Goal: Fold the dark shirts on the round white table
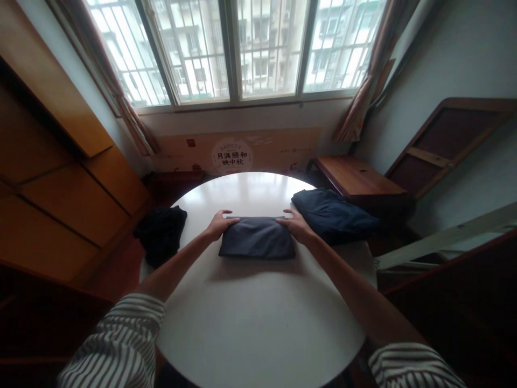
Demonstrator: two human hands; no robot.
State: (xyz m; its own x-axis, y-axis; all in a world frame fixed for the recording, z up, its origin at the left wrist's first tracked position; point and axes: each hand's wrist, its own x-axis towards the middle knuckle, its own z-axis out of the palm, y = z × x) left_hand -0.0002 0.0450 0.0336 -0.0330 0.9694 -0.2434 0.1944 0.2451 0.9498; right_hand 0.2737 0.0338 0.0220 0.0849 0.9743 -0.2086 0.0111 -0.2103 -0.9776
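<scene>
A grey garment (258,238), folded into a neat rectangle, is at the middle of the white round table (258,318). My left hand (220,225) grips its far left corner, thumb along the top edge and index finger stretched beyond it. At the far right corner my right hand (298,226) holds it in the same way. The undersides of both hands' grips are hidden. To the right lies a folded dark blue garment (333,215), partly over the table's edge. A crumpled black garment (161,233) hangs at the left edge.
Behind the table stands a wooden stool or low table (359,175), with a framed wooden panel (440,137) leaning on the wall. An orange-brown cabinet (64,199) lines the left side. A printed banner (278,148) runs below the barred window (266,51).
</scene>
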